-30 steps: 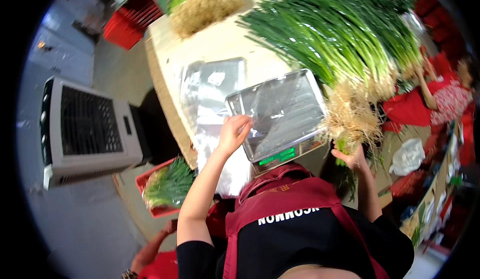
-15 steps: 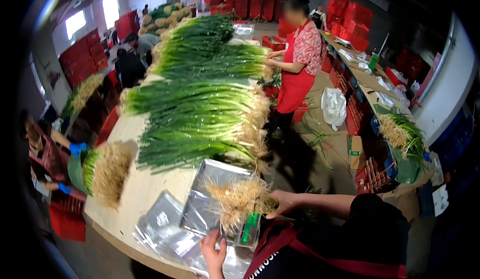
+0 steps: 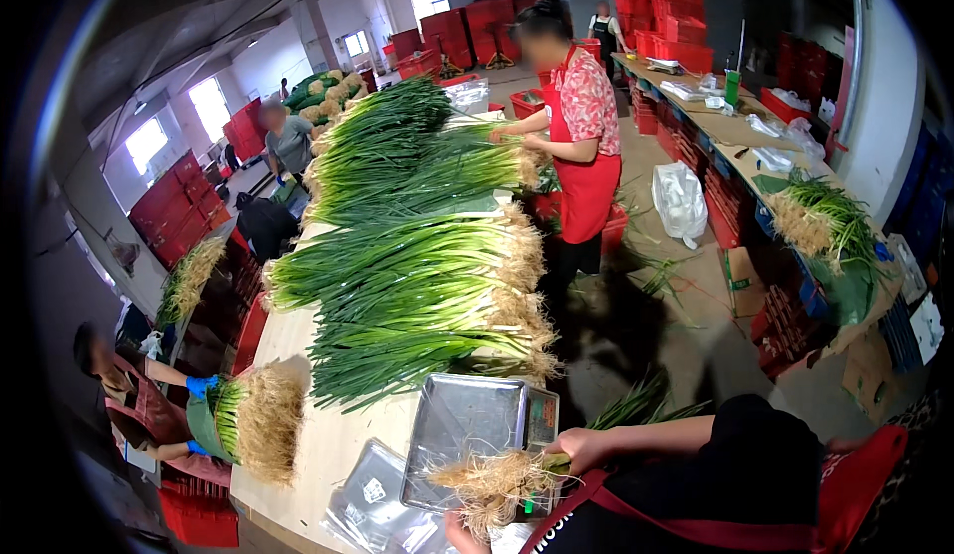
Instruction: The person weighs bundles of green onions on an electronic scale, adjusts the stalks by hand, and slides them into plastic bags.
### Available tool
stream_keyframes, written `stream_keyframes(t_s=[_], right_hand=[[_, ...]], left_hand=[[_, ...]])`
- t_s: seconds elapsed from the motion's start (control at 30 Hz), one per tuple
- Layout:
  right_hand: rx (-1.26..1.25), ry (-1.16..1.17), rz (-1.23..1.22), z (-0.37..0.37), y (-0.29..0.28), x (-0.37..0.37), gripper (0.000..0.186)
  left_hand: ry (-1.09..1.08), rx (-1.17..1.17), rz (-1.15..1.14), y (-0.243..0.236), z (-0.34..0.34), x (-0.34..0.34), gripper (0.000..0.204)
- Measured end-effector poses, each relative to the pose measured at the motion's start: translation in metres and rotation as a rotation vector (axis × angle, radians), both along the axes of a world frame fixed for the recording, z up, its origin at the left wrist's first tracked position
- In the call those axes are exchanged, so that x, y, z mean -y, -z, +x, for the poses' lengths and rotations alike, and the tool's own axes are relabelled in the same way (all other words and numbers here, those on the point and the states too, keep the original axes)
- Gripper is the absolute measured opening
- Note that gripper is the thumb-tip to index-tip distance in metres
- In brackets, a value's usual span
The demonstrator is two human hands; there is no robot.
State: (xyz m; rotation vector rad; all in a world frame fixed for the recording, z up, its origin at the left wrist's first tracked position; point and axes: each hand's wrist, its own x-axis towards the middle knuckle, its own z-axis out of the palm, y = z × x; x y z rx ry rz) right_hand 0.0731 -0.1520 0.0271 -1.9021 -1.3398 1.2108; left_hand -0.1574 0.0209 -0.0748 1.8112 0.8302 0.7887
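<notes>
My right hand (image 3: 580,449) is closed around the stems of a bunch of green onions (image 3: 492,482). The pale, stringy roots point left over the lower edge of a metal-topped scale (image 3: 462,430), and the green leaves (image 3: 646,403) trail right, behind my forearm. Beneath the roots, at the lower edge, my left hand (image 3: 463,534) shows only in part; its fingers are hidden. Clear plastic bags (image 3: 373,489) lie on the table left of the scale. Beyond it, a big row of green onions (image 3: 417,296) is spread with roots to the right.
A co-worker in a red apron (image 3: 586,181) stands at the table's far right side. To the left, a blue-gloved person holds a wrapped onion bundle (image 3: 268,425) at the table edge (image 3: 288,529). A side bench (image 3: 740,161) holds more onions (image 3: 815,218). A white bag (image 3: 679,201) stands on the floor.
My view has shifted, so the table sits lower in it. The onion bunch has swung lower, toward me, off the middle of the scale. My left hand has gone mostly out of sight.
</notes>
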Motion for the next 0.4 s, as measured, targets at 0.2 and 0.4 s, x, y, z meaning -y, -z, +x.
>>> stream_keyframes(t_s=[0.2,0.4], right_hand=[[-0.028,-0.021,0.053,0.003,-0.004,-0.001,0.054],[-0.027,-0.038,0.098,0.006,0.027,0.004,0.058]], left_hand=[[-0.164,0.383,-0.558,-0.004,0.013,0.006,0.044],[-0.051,0.066,-0.233,-0.001,0.001,0.019,0.051]])
